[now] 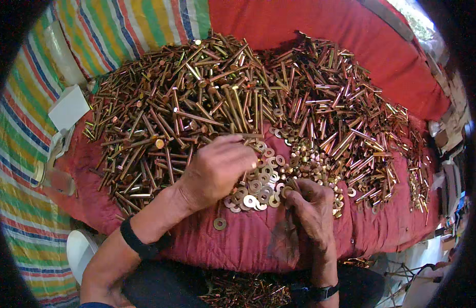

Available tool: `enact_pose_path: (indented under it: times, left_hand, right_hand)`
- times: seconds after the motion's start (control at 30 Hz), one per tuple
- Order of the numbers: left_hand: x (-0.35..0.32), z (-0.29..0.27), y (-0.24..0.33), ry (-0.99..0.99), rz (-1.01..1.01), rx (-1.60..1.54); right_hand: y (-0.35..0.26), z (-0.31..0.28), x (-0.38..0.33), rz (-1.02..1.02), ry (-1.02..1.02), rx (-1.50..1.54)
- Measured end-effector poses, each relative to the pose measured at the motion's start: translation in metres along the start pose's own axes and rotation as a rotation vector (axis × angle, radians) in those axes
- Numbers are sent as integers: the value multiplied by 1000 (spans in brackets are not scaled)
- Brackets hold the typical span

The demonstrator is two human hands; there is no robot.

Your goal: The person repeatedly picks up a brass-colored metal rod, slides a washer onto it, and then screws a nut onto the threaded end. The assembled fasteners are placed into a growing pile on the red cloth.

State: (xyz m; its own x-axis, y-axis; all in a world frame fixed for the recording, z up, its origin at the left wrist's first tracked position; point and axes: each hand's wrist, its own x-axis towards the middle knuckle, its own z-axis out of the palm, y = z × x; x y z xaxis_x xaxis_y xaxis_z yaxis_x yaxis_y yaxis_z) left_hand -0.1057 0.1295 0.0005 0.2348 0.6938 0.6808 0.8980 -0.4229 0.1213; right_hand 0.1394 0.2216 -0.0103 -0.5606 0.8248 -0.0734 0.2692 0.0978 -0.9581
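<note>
A big heap of brass-coloured bolts (207, 97) covers a red quilted cloth (248, 241). In front of it lies a pile of flat washers (258, 185), with a cluster of small nuts (310, 159) to its right. My left hand (217, 169) rests knuckles-up on the washers and the near edge of the bolts, fingers curled; what it holds is hidden. My right hand (312, 208) sits at the right edge of the washers, fingers pinched around a small brass piece that I cannot make out. One washer (220, 224) lies alone near the cloth's front.
A striped tarp (27, 215) spreads to the left and back. A white box (68, 107) lies at the heap's left edge. More bolts (248, 292) lie below the cloth's front edge. A white bowl-like thing (79, 251) sits lower left. Clutter stands on the right.
</note>
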Motion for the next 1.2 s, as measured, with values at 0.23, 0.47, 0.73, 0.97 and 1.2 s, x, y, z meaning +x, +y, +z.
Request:
enact_pose_path:
  times: [0.23,0.47,0.73,0.97,1.2]
  left_hand:
    - [34,-21,31,360,-472,-451]
    - [9,-43,89,-145,-1241,-851]
    - [-34,-27,109,-66,-743,-438]
    - [-53,-24,111,-13,-509,-163]
    - [-55,-31,108,72,-796,-498]
  right_hand:
    - [2,-2,-1,-20,28,44]
    - [-16,8,-19,-50,21,22]
    - [-2,25,-33,-374,-165,-131]
    - [-8,30,-38,-608,-149,-243]
    - [-41,5,-34,-343,-305,-210]
